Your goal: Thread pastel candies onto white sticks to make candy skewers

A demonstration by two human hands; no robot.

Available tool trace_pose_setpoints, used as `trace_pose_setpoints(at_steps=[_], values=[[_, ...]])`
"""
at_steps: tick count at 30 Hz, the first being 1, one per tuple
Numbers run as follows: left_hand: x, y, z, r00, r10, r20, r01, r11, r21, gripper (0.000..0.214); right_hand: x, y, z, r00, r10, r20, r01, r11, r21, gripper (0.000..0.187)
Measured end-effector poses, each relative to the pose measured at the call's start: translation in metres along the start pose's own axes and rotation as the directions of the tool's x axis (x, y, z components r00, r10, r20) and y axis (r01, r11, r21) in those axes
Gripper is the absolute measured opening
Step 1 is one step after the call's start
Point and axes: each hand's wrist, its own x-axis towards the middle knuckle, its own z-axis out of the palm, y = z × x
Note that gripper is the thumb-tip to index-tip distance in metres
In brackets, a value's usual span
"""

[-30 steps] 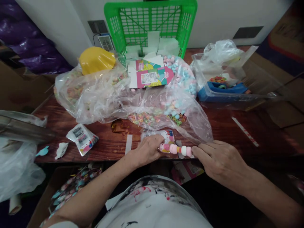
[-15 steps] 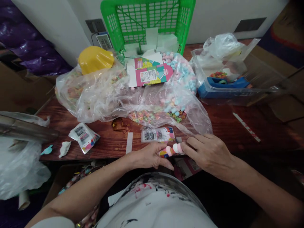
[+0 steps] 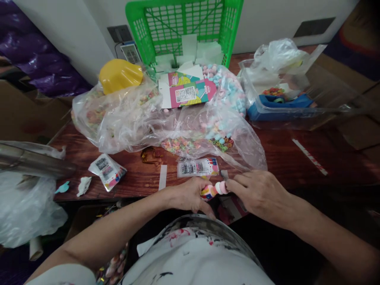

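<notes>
At the table's front edge, my left hand [image 3: 191, 196] is closed around a small printed packet [image 3: 207, 192] with yellow, red and blue patches. A row of pink and white marshmallows [image 3: 220, 188] lies at the packet's right end, partly in it as far as I can tell. My right hand [image 3: 258, 196] pinches the right end of this marshmallow row; a stick through it, if any, is hidden. Just beyond my hands lies a flat printed plastic bag [image 3: 197, 167] on the wooden table [image 3: 279, 158].
Clear bags of candy rings [image 3: 181, 145] and pastel marshmallows [image 3: 230, 93] stretch across the middle. A printed carton [image 3: 185, 93] lies on them before a green basket [image 3: 184, 18]. Left are a yellow scoop-like piece [image 3: 120, 76] and stacked packets [image 3: 107, 172]; right, a clear bin [image 3: 314, 114].
The marshmallow row sits slightly lower, and less of it shows between my hands. My left hand has turned a little with the packet. The view has shifted slightly.
</notes>
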Motion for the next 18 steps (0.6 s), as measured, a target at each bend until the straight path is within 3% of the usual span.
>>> trace_pose_setpoints(at_steps=[3,7,10,13,16,18], values=[[0.005,0.002,0.001,0.997,-0.054,0.056,0.053,0.999,0.012,0.043,0.005,-0.015,0.004,0.997,-0.049,0.056,0.047,0.999,0.023,0.016],[0.013,0.012,0.004,0.990,0.123,0.074,-0.125,0.992,0.032,0.034,0.015,-0.031,0.018,0.995,0.029,0.091,-0.035,0.997,0.073,0.013],[0.009,0.018,0.003,0.979,0.202,0.012,-0.202,0.979,-0.004,0.033,0.017,-0.024,0.020,0.996,0.090,0.026,-0.093,0.984,0.152,0.011],[-0.003,0.019,-0.002,0.988,0.127,-0.089,-0.132,0.990,-0.057,0.042,0.014,-0.006,0.011,0.989,0.134,-0.055,-0.118,0.966,0.229,0.022],[-0.017,0.015,-0.007,1.000,0.003,-0.007,-0.004,0.977,-0.213,0.048,0.011,0.004,0.002,0.992,0.096,-0.084,-0.071,0.964,0.255,0.028],[-0.022,0.010,-0.008,1.000,0.006,0.015,-0.002,0.960,-0.282,0.053,0.013,0.005,-0.001,0.993,0.059,-0.098,-0.038,0.977,0.209,0.028]])
